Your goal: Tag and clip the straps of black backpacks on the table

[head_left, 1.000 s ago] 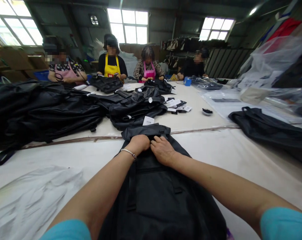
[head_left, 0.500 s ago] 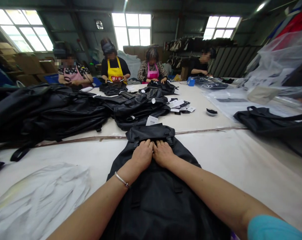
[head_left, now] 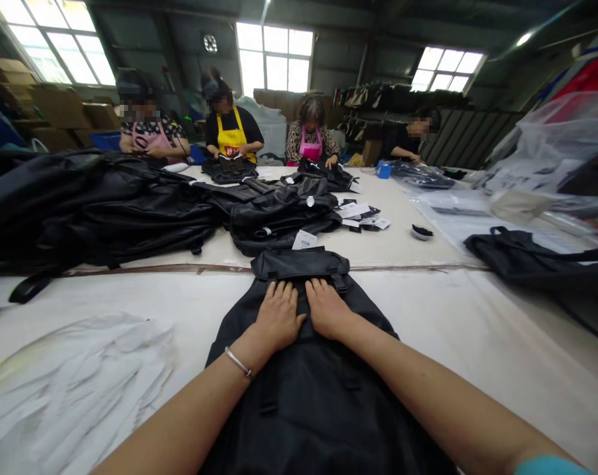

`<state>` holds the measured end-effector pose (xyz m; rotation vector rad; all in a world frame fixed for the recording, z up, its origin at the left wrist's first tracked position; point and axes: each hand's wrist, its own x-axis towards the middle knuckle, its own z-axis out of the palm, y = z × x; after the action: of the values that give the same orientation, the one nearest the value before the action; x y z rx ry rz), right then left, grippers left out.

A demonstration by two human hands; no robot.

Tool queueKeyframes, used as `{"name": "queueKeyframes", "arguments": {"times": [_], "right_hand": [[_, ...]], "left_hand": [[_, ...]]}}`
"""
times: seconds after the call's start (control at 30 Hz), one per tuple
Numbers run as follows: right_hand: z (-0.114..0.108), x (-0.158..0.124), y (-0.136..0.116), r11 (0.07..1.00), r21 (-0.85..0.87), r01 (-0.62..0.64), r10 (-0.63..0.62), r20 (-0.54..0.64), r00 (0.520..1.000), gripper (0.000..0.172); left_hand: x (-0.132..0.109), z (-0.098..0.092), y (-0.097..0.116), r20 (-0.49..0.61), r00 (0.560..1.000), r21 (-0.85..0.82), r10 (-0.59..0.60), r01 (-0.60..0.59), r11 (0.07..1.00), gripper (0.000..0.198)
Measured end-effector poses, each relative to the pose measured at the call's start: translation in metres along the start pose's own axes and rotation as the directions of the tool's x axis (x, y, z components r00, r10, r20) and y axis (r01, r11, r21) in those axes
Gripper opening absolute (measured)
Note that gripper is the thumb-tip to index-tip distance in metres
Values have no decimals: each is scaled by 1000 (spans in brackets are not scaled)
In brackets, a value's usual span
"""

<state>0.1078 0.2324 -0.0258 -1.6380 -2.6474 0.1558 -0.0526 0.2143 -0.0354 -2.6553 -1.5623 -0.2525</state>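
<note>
A black backpack [head_left: 323, 389] lies on the white table in front of me, its top flap pointing away and a white tag [head_left: 304, 240] at its far end. Flat on the upper part of the bag, just below the flap, rests my left hand [head_left: 280, 315], fingers stretched out and thumb apart, with a silver bracelet on the wrist. Beside it, my right hand [head_left: 327, 309] also lies with its fingers extended on the bag, close to a dark buckle [head_left: 339, 284]. A small gap separates the two hands. Neither hand grips anything that I can see.
Piled black bags [head_left: 145, 204] fill the far left of the table. Loose tags [head_left: 355, 211] and a small dark-and-white item [head_left: 422, 232] lie beyond. White plastic [head_left: 81, 389] covers the left front; another black bag [head_left: 540, 264] lies right. Several co-workers sit or stand across the table.
My hands have moved apart from each other and now lie flatter on the backpack. The left hand has come slightly nearer and to the left, its fingers more spread.
</note>
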Motion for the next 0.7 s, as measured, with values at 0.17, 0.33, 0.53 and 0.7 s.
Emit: {"name": "queueKeyframes", "arguments": {"times": [0.17,0.33,0.53,0.7], "right_hand": [[8,17,-13,989,-20,-149,150,78,986,80],[-23,-1,19,954,146,264,-253,-89,963,60],[-26,-6,132,959,204,-198,265,-393,880,53],[9,39,173,976,199,-87,147,-310,939,53]], "left_hand": [[7,4,-1,54,997,-26,-57,58,998,65],[4,-10,-44,-66,997,-188,35,-47,981,38],[7,-5,-141,-289,937,-81,-193,177,981,47],[34,8,-164,-182,982,-80,-42,28,996,58]]}}
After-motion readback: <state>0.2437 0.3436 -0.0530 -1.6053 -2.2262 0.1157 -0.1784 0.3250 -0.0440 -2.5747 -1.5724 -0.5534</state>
